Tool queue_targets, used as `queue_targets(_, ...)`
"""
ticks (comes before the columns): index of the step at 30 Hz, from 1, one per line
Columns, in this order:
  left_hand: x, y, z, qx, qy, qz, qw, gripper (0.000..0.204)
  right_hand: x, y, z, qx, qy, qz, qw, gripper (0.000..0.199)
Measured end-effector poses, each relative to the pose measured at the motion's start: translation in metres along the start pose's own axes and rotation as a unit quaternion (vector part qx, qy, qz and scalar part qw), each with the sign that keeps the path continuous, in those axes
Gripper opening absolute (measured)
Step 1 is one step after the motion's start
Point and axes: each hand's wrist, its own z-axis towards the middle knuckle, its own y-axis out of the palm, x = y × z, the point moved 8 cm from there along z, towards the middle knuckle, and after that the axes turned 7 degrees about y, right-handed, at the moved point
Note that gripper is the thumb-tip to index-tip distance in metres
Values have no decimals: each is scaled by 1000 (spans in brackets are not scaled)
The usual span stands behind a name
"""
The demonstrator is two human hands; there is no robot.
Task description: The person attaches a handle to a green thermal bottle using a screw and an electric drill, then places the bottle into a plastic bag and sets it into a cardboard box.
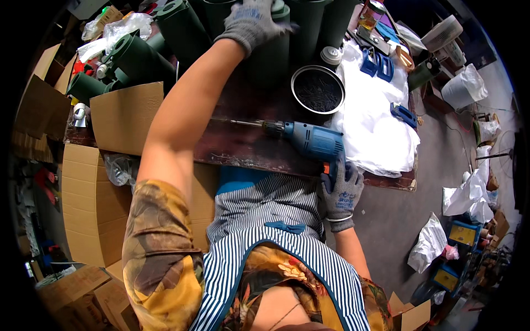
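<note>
Gripping blue drill [312, 140], right hand [341, 193], left hand [251, 22] on green tube [270, 49]

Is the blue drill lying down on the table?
Yes, the blue drill lies on its side on the table, with the right hand on its grip.

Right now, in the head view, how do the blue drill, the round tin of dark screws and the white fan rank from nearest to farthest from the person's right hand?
From the right hand:
1. Blue drill: in its grip, lying on the bench.
2. Round tin of dark screws: farther up the bench, beyond the drill.
3. White fan: far upper right corner.
</note>
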Motion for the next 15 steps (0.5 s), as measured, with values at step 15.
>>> queue_targets(15, -42, -42, -366, -1, -293, -630, 719, 64, 72, 7, -36, -95, 122, 238, 959, 102)
